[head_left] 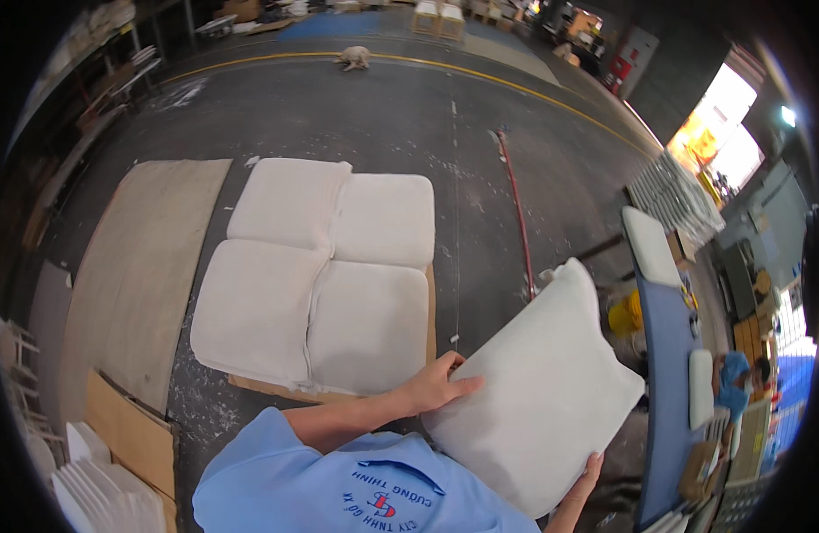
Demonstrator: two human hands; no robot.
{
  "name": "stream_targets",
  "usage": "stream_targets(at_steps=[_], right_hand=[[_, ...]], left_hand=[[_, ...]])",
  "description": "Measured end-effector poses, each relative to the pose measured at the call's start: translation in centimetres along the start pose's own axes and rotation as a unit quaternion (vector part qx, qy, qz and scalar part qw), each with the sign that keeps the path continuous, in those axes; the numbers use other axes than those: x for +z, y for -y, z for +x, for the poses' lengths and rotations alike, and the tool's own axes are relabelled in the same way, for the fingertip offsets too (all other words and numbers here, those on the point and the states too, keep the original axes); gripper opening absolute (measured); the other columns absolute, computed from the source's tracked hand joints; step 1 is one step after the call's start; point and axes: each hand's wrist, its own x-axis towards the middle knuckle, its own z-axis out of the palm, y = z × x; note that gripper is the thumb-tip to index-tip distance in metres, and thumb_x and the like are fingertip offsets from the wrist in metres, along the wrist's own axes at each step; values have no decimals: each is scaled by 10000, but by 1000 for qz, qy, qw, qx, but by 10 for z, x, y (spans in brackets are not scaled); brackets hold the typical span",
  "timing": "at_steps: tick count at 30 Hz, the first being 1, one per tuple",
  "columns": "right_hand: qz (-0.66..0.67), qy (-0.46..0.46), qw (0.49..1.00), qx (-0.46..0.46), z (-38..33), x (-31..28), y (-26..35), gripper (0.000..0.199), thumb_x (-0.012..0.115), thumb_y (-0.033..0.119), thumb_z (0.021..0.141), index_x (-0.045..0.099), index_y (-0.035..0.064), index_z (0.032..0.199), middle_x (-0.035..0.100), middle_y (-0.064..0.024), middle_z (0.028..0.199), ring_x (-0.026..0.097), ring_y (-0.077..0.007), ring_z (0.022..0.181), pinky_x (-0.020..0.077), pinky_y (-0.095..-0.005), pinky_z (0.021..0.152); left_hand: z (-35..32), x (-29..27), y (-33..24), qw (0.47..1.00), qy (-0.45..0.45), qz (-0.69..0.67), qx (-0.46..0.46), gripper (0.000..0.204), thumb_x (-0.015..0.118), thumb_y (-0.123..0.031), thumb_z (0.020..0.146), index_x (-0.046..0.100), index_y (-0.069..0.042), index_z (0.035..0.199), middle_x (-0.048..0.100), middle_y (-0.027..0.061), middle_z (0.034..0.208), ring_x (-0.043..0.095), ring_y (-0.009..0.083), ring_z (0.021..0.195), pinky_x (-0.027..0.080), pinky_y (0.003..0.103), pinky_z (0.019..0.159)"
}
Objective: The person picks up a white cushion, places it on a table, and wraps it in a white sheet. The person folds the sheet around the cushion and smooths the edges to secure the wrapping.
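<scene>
A white seat cushion point(534, 391) is held tilted in front of my body, to the right of the middle. My left hand point(443, 384) grips its left edge, with the thumb on the upper face. At the lower right edge, my right hand point(589, 475) is closed around the rim; some of its fingers are hidden behind it. On the floor to the left, several similar white cushions point(263, 293) lie side by side in a block on a brown board point(431, 315). The held cushion is apart from that block.
A long blue-topped bench point(667, 382) runs along the right, with white pads on it and a yellow bucket point(625, 314) beside it. A red strip point(518, 209) lies on the floor. Beige sheeting point(143, 266) covers the left. A person point(734, 382) is at far right.
</scene>
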Motion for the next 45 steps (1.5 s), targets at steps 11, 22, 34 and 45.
stream_targets(at_steps=[11,22,34,45], right_hand=[[-241,256,911,215,268,192,-52,531,679,237,977,549,-65,1395,681,-151,1247,666,-225,1069,519,-335,950],[-320,604,718,-130,543,587,-48,680,782,239,860,540,-14,1443,679,-163,1297,644,-242,1171,489,-359,1023],[-554,655,451,-246,633,753,-164,548,736,415,863,698,65,1282,717,-185,1228,671,-362,1163,518,-434,1007],[-465,572,666,-108,679,809,-246,694,750,425,885,583,15,1420,664,-200,1350,644,-301,1244,487,-386,1057]], left_hand=[[37,-75,37,929,-324,-148,-104,743,765,-370,912,476,117,1392,625,244,1303,647,279,1145,533,391,960],[190,-48,21,740,-602,-275,118,637,692,-254,998,377,91,1430,580,201,1337,615,240,1160,515,376,1002],[286,-110,33,728,-615,-287,-94,732,683,-286,1004,306,-90,1600,637,158,1309,698,212,940,563,334,760],[322,-224,81,659,-606,-420,-150,754,689,-389,988,321,-76,1567,606,156,1345,668,300,1069,563,436,835]])
